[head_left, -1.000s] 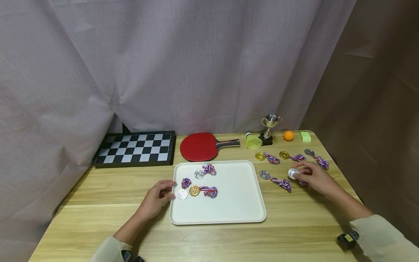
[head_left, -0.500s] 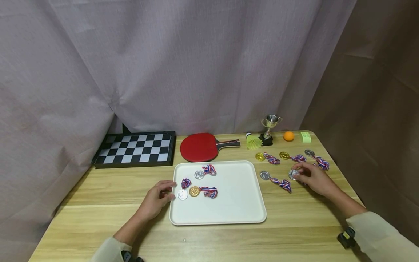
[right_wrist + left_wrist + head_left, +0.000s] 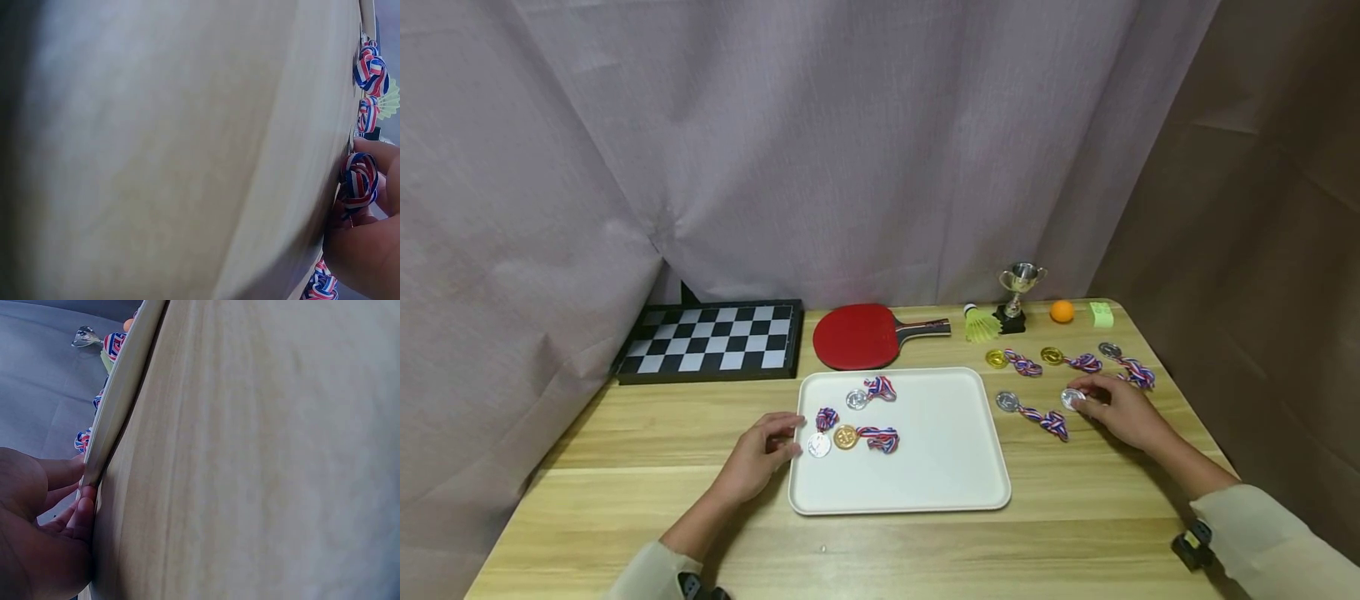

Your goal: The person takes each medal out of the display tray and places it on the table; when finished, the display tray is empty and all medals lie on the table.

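At the right of the table, my right hand (image 3: 1120,410) pinches a silver medal (image 3: 1071,399) between thumb and fingers, low over the wood. Its bunched red, white and blue ribbon (image 3: 359,181) shows under the palm in the right wrist view. My left hand (image 3: 756,457) holds the left rim of a white tray (image 3: 925,492), fingers and thumb at its edge. Inside the tray lie a gold medal (image 3: 846,437) and two silver medals, one near the left rim (image 3: 818,445) and one farther back (image 3: 856,399), all with ribbons.
Near my right hand lie another silver medal (image 3: 1007,402), two gold medals and a dark silver one (image 3: 1108,350). Along the back are a chessboard (image 3: 715,340), a red table tennis bat (image 3: 854,337), a shuttlecock (image 3: 981,323), a trophy cup (image 3: 1019,287), an orange ball (image 3: 1062,311) and a green block (image 3: 1101,314).
My right hand has shifted slightly at the silver medal, fingertips drawing lower and nearer the table, medal still between them. The left hand and tray have stayed in place.
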Action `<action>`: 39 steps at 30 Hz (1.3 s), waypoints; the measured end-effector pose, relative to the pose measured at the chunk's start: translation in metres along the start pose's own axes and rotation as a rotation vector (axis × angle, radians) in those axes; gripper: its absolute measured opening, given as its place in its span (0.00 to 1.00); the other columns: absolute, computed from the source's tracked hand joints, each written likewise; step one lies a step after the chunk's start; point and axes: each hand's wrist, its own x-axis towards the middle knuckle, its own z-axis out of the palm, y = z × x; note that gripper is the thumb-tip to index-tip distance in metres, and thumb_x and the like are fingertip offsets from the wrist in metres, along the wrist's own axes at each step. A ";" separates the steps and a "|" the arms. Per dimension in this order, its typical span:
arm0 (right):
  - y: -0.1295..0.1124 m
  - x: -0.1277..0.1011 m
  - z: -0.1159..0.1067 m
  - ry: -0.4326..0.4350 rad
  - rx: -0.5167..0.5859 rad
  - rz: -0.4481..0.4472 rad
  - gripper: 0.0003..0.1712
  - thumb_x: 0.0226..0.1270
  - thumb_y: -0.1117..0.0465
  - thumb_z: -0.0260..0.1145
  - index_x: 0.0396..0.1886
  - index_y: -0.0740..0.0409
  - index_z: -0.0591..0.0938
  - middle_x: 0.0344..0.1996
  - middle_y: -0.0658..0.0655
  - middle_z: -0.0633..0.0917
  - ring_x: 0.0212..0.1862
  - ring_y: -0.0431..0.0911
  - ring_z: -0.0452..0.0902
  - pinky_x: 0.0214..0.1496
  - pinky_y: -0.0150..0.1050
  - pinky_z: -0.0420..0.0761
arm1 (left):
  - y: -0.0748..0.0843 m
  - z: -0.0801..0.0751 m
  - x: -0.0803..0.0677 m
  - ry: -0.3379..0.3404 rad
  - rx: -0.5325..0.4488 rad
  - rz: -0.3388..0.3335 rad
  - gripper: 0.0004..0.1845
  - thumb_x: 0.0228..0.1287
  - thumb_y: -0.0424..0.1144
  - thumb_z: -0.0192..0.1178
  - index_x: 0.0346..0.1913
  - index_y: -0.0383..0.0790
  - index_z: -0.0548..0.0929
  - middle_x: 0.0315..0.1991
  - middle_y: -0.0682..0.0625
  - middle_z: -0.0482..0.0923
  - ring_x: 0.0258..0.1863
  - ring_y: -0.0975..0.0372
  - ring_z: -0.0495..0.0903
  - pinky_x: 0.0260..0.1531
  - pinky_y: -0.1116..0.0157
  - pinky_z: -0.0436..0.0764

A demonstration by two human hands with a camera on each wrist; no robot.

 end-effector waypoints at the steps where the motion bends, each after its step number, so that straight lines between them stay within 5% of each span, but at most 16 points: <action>1: -0.001 0.000 0.000 0.003 0.004 0.001 0.18 0.73 0.58 0.70 0.56 0.64 0.84 0.50 0.65 0.86 0.47 0.45 0.79 0.44 0.30 0.77 | 0.000 0.000 0.000 0.000 0.002 -0.003 0.21 0.64 0.23 0.67 0.60 0.35 0.85 0.62 0.42 0.79 0.54 0.53 0.80 0.51 0.66 0.82; 6: -0.003 -0.002 -0.002 0.011 0.035 0.008 0.18 0.73 0.58 0.69 0.56 0.65 0.84 0.50 0.66 0.87 0.44 0.32 0.77 0.43 0.27 0.77 | 0.001 0.000 0.001 -0.005 0.006 -0.019 0.21 0.64 0.24 0.67 0.60 0.36 0.85 0.62 0.43 0.78 0.54 0.54 0.79 0.51 0.67 0.82; 16: -0.006 -0.001 -0.007 0.013 0.110 0.023 0.18 0.73 0.60 0.69 0.56 0.68 0.84 0.51 0.70 0.86 0.41 0.24 0.76 0.38 0.27 0.80 | 0.001 0.000 0.001 -0.006 0.014 -0.022 0.21 0.65 0.24 0.67 0.60 0.36 0.85 0.63 0.43 0.78 0.54 0.54 0.79 0.51 0.66 0.82; 23: -0.022 -0.002 -0.015 0.027 0.086 0.014 0.19 0.75 0.61 0.67 0.58 0.69 0.83 0.55 0.71 0.84 0.52 0.56 0.83 0.41 0.22 0.78 | 0.002 0.000 0.000 -0.006 0.022 -0.020 0.21 0.65 0.24 0.67 0.60 0.36 0.85 0.63 0.43 0.78 0.54 0.54 0.79 0.52 0.64 0.82; 27: -0.038 0.000 -0.017 0.041 0.057 -0.020 0.17 0.74 0.64 0.68 0.57 0.69 0.83 0.53 0.70 0.85 0.53 0.58 0.81 0.45 0.19 0.76 | 0.003 -0.001 0.000 -0.006 0.026 -0.020 0.21 0.65 0.24 0.67 0.60 0.36 0.85 0.63 0.43 0.78 0.54 0.54 0.79 0.53 0.62 0.83; 34: -0.084 0.003 -0.007 -0.015 0.115 -0.053 0.19 0.75 0.59 0.67 0.58 0.66 0.83 0.53 0.66 0.85 0.55 0.58 0.80 0.59 0.55 0.81 | 0.003 0.000 -0.001 0.001 0.024 -0.001 0.21 0.64 0.23 0.67 0.60 0.35 0.85 0.62 0.42 0.78 0.53 0.53 0.80 0.51 0.65 0.83; 39: -0.112 0.009 0.011 -0.072 0.176 -0.109 0.18 0.74 0.62 0.68 0.58 0.66 0.83 0.54 0.64 0.85 0.57 0.58 0.80 0.61 0.57 0.80 | 0.003 -0.001 -0.002 0.005 0.022 0.011 0.20 0.63 0.23 0.67 0.59 0.34 0.85 0.61 0.41 0.79 0.52 0.53 0.80 0.50 0.67 0.82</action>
